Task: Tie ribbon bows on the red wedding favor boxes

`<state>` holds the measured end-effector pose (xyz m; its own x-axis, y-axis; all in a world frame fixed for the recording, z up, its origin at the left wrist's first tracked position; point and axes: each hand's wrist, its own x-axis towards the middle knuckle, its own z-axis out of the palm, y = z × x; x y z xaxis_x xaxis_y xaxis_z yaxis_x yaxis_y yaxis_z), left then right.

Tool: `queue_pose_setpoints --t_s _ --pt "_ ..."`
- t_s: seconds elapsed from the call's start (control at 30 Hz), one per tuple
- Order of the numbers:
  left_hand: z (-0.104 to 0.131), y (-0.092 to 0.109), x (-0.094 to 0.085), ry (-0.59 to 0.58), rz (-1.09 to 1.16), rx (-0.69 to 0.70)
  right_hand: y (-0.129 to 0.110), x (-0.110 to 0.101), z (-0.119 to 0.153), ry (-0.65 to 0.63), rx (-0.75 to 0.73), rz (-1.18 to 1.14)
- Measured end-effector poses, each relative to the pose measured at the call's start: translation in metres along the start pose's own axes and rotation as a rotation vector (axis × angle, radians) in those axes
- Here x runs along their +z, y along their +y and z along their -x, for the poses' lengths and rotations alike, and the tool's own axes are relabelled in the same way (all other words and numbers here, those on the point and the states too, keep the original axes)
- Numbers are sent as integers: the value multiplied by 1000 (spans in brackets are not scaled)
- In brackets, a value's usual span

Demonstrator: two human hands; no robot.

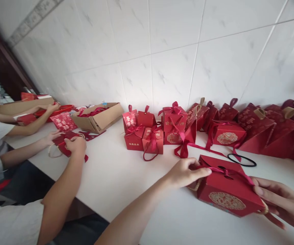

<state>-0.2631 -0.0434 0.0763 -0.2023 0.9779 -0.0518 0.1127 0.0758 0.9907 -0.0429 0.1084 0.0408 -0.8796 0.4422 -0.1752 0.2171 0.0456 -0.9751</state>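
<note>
In front of me on the right stands a red gift box (pixel 238 185) with a round gold emblem on its front. A dark pink ribbon (pixel 235 171) runs across its top and crosses over a cut-out hole. My left hand (pixel 187 173) pinches one end of the ribbon at the box's left top edge. At the right side my right hand (pixel 277 197) has thumb and fingers closed on the other ribbon end. Gold cord handles show at both lower sides of the box. Behind it lies a black elastic loop (pixel 242 160).
Several small red gift boxes (pixel 134 140) stand mid-table, and more red boxes (pixel 255 126) line the tiled wall at right. To the left, a co-worker's hands (pixel 76 145) handle a red box. An open cardboard box (pixel 106 119) holds red ribbons; another person's arm reaches beyond it.
</note>
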Motion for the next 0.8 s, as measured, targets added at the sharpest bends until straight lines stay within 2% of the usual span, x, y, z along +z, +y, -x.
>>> queue_pose_setpoints --t_s 0.07,0.2,0.43,0.57,0.7,0.8 --pt "-1 4 -6 -83 -2 -31 -18 8 5 28 22 -35" --pt "-6 5 -13 -130 135 -12 -38 16 8 29 4 -85" --pt "-8 -4 -3 -25 151 -42 -35 23 3 84 -85 -127" --pt "-4 2 0 -56 31 -38 -33 25 0 96 -89 -115" --pt "-2 7 2 -63 64 -35 -33 23 -1 77 -110 -111" --pt "-4 5 2 -56 90 -23 -35 21 -1 134 -145 -124"
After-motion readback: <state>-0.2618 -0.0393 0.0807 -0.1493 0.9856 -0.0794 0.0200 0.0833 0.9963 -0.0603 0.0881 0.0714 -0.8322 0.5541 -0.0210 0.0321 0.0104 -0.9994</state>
